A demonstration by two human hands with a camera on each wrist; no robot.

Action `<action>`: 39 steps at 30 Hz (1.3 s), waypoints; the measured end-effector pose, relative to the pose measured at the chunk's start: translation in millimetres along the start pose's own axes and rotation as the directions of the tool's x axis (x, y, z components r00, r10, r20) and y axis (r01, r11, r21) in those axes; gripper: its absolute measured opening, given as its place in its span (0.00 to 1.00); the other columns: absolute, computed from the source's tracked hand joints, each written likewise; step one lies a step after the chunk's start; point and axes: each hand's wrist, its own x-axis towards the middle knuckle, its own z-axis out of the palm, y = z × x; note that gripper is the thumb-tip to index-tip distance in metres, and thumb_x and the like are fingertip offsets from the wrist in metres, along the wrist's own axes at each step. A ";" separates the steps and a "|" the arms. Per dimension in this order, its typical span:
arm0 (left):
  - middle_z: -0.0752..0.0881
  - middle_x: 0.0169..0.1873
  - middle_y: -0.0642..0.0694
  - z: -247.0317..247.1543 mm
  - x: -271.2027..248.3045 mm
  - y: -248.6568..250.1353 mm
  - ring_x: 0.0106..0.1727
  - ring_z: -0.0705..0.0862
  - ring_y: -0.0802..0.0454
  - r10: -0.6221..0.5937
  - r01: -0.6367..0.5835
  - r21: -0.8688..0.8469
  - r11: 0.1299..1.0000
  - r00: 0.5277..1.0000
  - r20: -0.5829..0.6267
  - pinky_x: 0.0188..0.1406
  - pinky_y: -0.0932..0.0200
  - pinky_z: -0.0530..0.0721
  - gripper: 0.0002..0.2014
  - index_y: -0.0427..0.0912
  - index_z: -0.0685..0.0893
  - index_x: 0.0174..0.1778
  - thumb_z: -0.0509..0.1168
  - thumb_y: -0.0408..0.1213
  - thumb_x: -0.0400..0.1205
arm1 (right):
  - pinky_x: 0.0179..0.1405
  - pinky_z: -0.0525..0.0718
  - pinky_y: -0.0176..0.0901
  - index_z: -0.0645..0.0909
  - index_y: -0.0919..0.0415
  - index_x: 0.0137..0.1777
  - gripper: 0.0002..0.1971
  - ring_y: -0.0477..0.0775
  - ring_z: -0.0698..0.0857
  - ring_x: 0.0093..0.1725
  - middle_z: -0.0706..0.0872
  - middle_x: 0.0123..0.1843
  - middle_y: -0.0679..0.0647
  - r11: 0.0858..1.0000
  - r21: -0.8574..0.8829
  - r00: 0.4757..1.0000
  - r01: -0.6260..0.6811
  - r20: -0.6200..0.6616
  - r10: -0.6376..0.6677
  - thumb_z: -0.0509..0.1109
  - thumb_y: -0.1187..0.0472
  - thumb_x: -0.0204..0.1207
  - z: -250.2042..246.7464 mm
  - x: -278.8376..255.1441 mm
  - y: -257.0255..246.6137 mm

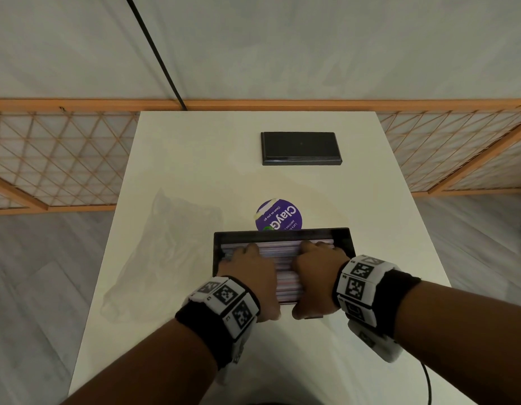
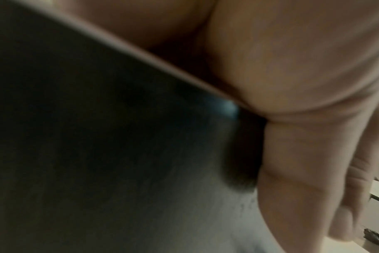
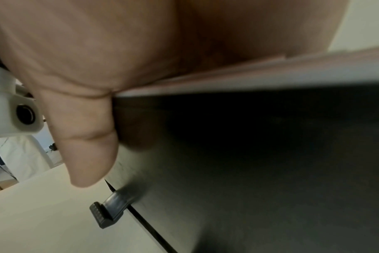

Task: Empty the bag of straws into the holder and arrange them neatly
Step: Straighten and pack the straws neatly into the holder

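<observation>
The black rectangular holder stands near the table's front edge, filled with pink and white straws lying crosswise. My left hand lies on the left part of the pile and my right hand on the right part. On both hands the fingers bend down into the straws and the fingertips are hidden. Each thumb runs down the holder's front wall: the left thumb and the right thumb. The empty clear plastic bag lies crumpled to the left of the holder.
A black lid lies flat at the back of the white table. A round purple sticker sits just behind the holder. A small black tab sticks out at the holder's front base. A wooden lattice screen stands behind.
</observation>
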 end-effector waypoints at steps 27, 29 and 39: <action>0.85 0.48 0.54 -4.2 -2.7 -2.5 0.53 0.86 0.51 0.028 -0.025 -0.097 0.995 0.999 0.036 0.46 0.55 0.80 0.19 0.54 0.79 0.51 0.77 0.55 0.71 | 0.48 0.86 0.47 0.84 0.49 0.48 0.22 0.54 0.85 0.46 0.83 0.46 0.49 0.999 0.027 0.999 0.036 -0.017 -0.035 0.76 0.36 0.60 3.5 1.2 0.5; 0.85 0.50 0.52 -5.6 -2.9 -2.0 0.53 0.86 0.51 0.034 -0.030 -0.098 0.995 0.999 0.039 0.48 0.54 0.83 0.21 0.53 0.82 0.54 0.77 0.55 0.70 | 0.50 0.88 0.49 0.83 0.50 0.50 0.23 0.53 0.86 0.44 0.84 0.43 0.48 0.999 0.022 0.999 0.040 0.021 -0.041 0.77 0.36 0.62 1.7 1.6 0.2; 0.82 0.65 0.49 -0.1 -8.3 -4.7 0.65 0.83 0.48 0.096 -0.099 -0.056 0.994 0.994 -0.044 0.66 0.48 0.84 0.28 0.49 0.78 0.70 0.75 0.52 0.75 | 0.58 0.85 0.53 0.75 0.47 0.61 0.31 0.54 0.86 0.54 0.87 0.55 0.46 0.994 0.079 0.993 0.074 -0.092 -0.067 0.78 0.38 0.60 6.9 -2.7 1.6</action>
